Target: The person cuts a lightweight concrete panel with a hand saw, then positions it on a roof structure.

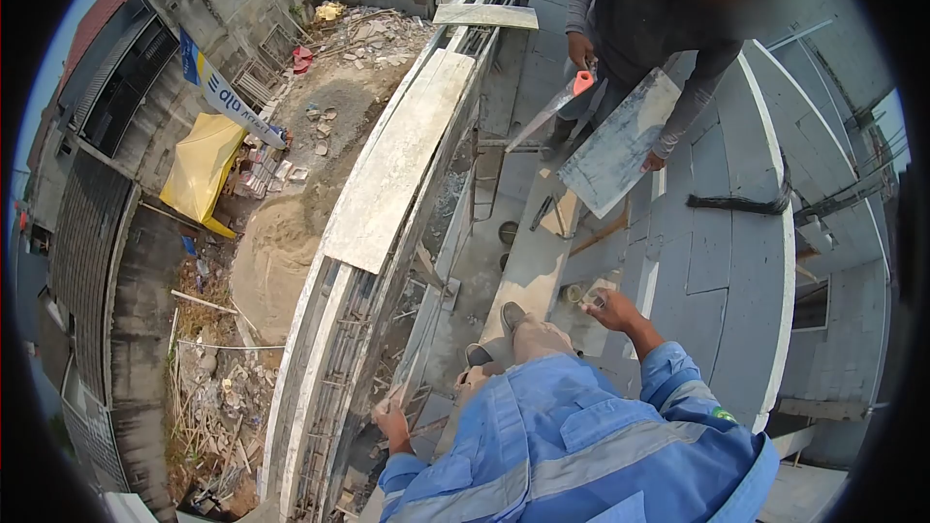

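My right hand (618, 311) is out in front of my body with its fingers curled. Whether anything small sits in them is too small to tell. Just beyond its fingertips shows a round, pale yellowish thing (574, 293), like a roll or a cup. Low on the left, my left hand (392, 426) hangs beside the long formwork, fingers stretched out and apart, holding nothing that I can see. Between my hands, my shoes (512, 315) are on a wooden plank (528, 269) with a dark tool (542, 212) lying further along it.
A co-worker ahead holds a handsaw (552, 111) with an orange handle and a flat board (620, 143). Along the left runs formwork with rebar, topped by a pale panel (402, 160); the ground lies well below. A grey block wall (712, 242) stands right, with black bent bars (741, 202).
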